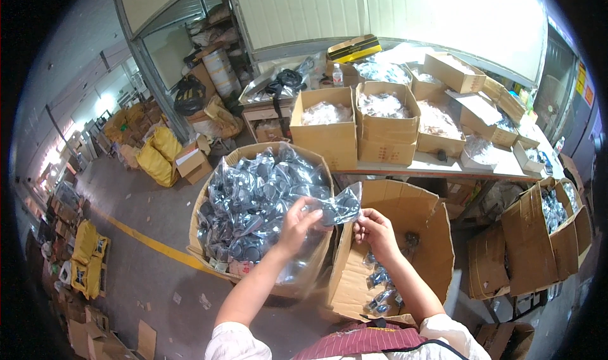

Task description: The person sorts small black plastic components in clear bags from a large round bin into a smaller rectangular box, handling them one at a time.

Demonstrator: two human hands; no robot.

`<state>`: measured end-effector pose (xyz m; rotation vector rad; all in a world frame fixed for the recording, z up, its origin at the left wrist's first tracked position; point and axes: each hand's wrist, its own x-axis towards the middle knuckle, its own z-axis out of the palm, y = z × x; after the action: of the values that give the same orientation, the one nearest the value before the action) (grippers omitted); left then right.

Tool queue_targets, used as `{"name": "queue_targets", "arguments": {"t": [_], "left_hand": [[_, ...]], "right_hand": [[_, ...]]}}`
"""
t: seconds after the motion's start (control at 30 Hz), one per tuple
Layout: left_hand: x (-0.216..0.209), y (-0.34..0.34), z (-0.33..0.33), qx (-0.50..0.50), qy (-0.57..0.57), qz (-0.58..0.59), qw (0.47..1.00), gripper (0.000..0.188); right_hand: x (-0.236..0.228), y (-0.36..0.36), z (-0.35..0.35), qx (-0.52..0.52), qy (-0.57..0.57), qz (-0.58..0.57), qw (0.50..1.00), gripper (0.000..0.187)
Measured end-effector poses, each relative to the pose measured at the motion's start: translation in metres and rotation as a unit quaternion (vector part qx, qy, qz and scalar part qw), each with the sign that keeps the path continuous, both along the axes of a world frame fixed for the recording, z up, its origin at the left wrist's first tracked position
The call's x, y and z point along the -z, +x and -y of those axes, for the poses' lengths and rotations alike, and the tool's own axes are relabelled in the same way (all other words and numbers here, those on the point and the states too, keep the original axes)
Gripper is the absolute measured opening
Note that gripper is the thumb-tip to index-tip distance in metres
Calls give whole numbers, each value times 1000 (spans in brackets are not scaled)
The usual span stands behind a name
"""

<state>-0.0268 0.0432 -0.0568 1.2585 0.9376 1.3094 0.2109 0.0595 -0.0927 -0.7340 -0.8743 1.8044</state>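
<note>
plastic bag (342, 206), clear with dark parts inside, stretches between your 2 hands: your left hand (294, 227) grips its left end, your right hand (375, 228) pinches its right edge. it's above 2 neighbouring cartons, the heaped left carton (248, 151) and the sparsely filled right carton (411, 208).

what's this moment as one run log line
left hand: holding clear bag; right hand: pinching its right end; left carton: heaped with bagged parts; right carton: few bags
</note>
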Motion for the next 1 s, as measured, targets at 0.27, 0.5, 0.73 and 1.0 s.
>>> {"name": "queue_targets", "arguments": {"t": [0.27,0.5,0.73,1.0], "left_hand": [[0,4,0,1,-2,-4,1000,28],[-6,6,2,-11,-14,3,1000,28],[-6,5,2,-6,-19,33,999,28],[-13,6,6,-6,-43,37,998,25]], "right_hand": [[1,3,2,6,0,-7,1000,13],[-9,4,9,0,34,-2,999,13],[-12,2,11,0,68,-23,997,14],[-7,0,5,-64,53,20,996,23]]}}
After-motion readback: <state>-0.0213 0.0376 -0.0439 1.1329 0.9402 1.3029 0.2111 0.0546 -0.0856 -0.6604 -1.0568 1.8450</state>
